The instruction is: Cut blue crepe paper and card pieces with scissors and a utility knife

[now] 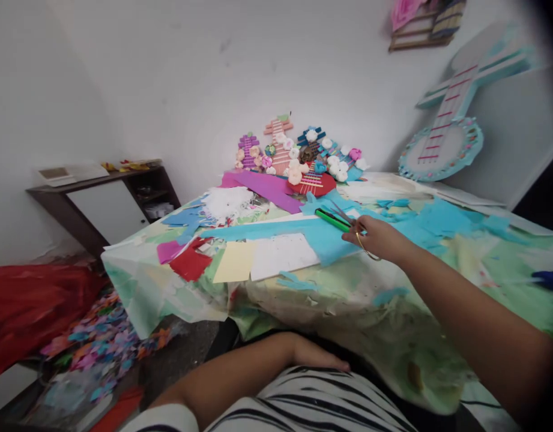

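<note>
My right hand (370, 236) is over the table, its fingers closed at the handles of a pair of scissors (342, 212). A green tool with a dark edge, perhaps a cutter (332, 220), lies or is held beside the scissors, over blue paper (334, 245). My left hand (320, 355) rests low at my lap, against the striped clothing, with its fingers partly hidden. White sheets (283, 255), a cream sheet (235, 261) and red paper (190, 259) lie left of the blue paper.
Guitar-shaped decorations with paper flowers (280, 147) stand at the table's back. A large blue-and-white guitar shape (442, 135) leans at the right. Purple paper (269, 187) and white shreds (229, 203) lie farther back. A low cabinet (107, 207) stands left, above colourful floor scraps (105, 336).
</note>
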Action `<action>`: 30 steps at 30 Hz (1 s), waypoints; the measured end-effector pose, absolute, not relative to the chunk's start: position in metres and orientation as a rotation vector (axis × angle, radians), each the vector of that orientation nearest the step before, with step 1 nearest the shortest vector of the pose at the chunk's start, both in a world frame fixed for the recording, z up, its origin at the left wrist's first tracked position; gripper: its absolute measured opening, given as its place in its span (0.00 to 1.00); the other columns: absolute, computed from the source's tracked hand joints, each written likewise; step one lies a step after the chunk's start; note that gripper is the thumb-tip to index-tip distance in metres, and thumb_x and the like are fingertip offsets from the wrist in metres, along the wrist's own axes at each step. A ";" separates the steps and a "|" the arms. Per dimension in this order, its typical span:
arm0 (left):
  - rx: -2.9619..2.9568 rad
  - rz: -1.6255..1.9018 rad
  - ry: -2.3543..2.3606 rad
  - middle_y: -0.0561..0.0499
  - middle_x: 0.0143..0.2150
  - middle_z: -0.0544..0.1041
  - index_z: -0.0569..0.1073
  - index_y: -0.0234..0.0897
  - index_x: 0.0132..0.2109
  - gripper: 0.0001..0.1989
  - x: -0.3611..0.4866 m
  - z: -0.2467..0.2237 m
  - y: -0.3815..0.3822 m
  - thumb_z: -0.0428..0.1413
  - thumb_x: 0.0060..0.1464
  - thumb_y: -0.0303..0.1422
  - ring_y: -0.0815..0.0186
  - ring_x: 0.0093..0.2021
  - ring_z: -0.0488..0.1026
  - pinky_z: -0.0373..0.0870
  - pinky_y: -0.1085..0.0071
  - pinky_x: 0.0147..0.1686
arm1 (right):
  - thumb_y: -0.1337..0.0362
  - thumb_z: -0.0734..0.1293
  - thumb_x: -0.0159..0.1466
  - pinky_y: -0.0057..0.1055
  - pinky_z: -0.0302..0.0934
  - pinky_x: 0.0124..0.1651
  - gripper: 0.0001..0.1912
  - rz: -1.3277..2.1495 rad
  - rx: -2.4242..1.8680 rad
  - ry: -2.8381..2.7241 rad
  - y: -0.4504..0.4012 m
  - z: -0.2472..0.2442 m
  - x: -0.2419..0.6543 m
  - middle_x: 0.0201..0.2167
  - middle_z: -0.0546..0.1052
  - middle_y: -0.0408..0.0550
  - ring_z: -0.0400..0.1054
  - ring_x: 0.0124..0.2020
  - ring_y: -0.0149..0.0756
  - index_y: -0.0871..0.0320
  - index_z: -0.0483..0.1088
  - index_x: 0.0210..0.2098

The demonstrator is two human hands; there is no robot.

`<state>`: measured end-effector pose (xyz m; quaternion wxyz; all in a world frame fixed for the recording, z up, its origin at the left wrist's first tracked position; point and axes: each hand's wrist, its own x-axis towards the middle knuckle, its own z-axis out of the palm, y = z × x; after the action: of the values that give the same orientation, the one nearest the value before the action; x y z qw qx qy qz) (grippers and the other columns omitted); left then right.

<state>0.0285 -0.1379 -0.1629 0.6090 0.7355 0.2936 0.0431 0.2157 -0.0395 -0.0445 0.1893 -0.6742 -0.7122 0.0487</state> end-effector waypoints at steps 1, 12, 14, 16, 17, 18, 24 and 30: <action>1.714 0.041 0.610 0.56 0.32 0.76 0.76 0.37 0.30 0.08 0.021 -0.144 -0.139 0.53 0.43 0.26 0.62 0.39 0.72 0.67 0.71 0.39 | 0.47 0.60 0.51 0.27 0.53 0.29 0.18 0.137 -1.907 -2.034 -0.034 -0.047 0.218 0.32 0.71 0.47 0.64 0.31 0.34 0.56 0.61 0.30; 2.580 0.058 1.686 0.40 0.53 0.63 0.62 0.30 0.52 0.26 -0.071 -0.018 0.008 0.54 0.48 0.40 0.54 0.53 0.59 0.54 0.61 0.51 | 0.52 0.62 0.50 0.29 0.53 0.27 0.19 0.081 -2.098 -2.052 0.028 -0.043 0.230 0.33 0.73 0.55 0.67 0.33 0.40 0.61 0.65 0.33; 2.539 -0.047 1.737 0.42 0.49 0.66 0.64 0.31 0.50 0.22 -0.075 -0.032 0.035 0.53 0.50 0.39 0.58 0.48 0.64 0.61 0.58 0.46 | 0.52 0.63 0.50 0.28 0.54 0.27 0.19 0.085 -2.105 -2.099 0.039 -0.048 0.225 0.34 0.73 0.56 0.67 0.33 0.40 0.61 0.66 0.34; 2.506 -0.092 1.798 0.44 0.48 0.66 0.63 0.33 0.49 0.17 -0.080 -0.045 0.051 0.49 0.55 0.37 0.61 0.45 0.66 0.64 0.59 0.42 | 0.51 0.63 0.49 0.28 0.54 0.27 0.21 0.086 -2.113 -2.133 0.048 -0.054 0.220 0.35 0.73 0.56 0.68 0.34 0.40 0.61 0.66 0.36; 2.495 -0.103 1.830 0.45 0.48 0.65 0.63 0.33 0.49 0.16 -0.084 -0.049 0.055 0.49 0.56 0.36 0.62 0.44 0.66 0.65 0.59 0.42 | 0.51 0.63 0.49 0.28 0.54 0.27 0.22 0.083 -2.117 -2.148 0.052 -0.057 0.218 0.36 0.73 0.56 0.68 0.35 0.41 0.62 0.66 0.37; 2.486 -0.114 1.860 0.45 0.48 0.65 0.63 0.33 0.49 0.16 -0.087 -0.052 0.058 0.48 0.56 0.36 0.62 0.44 0.66 0.65 0.59 0.41 | 0.52 0.63 0.49 0.29 0.54 0.27 0.22 0.077 -2.118 -2.165 0.056 -0.060 0.217 0.37 0.73 0.57 0.68 0.35 0.41 0.62 0.66 0.37; 2.448 -0.181 1.938 0.45 0.47 0.66 0.64 0.33 0.48 0.15 -0.102 -0.057 0.072 0.49 0.55 0.35 0.63 0.43 0.67 0.66 0.60 0.41 | 0.60 0.63 0.50 0.29 0.54 0.29 0.14 0.041 -2.100 -2.285 0.071 -0.059 0.220 0.34 0.73 0.56 0.67 0.35 0.42 0.61 0.66 0.34; 2.419 -0.151 1.883 0.45 0.46 0.67 0.64 0.33 0.48 0.17 -0.103 -0.059 0.081 0.48 0.55 0.39 0.62 0.43 0.67 0.65 0.59 0.41 | 0.63 0.61 0.51 0.29 0.52 0.28 0.10 -0.050 -2.177 -2.294 0.080 -0.038 0.254 0.32 0.72 0.57 0.66 0.33 0.41 0.61 0.65 0.33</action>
<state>-0.1035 0.0813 -0.0588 0.0364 0.7876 0.6132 -0.0491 0.2542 0.0796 -0.0384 -0.0108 -0.6883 -0.7252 -0.0160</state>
